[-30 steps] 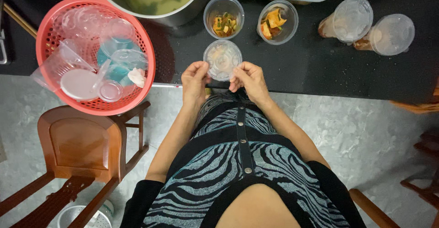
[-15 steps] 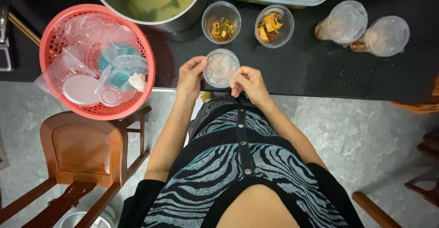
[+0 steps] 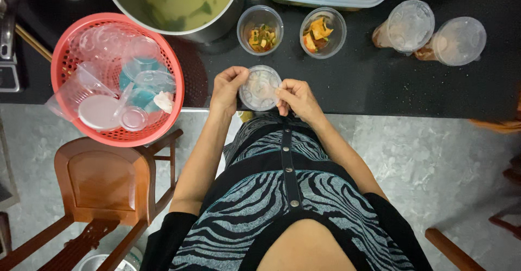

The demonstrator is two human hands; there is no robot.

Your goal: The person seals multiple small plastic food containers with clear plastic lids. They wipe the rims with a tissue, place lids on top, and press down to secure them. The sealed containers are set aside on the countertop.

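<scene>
Pressing a clear lid onto a small clear cup (image 3: 260, 88) looks like the step in hand — the left hand (image 3: 228, 89) and right hand (image 3: 294, 98) both pinch its rim from opposite sides, just at the near edge of the black bench (image 3: 369, 81). Just beyond the hands stand two open cups of chopped filling (image 3: 261, 29). Likely next — firm, even thumb pressure round the rim until it seats.
</scene>
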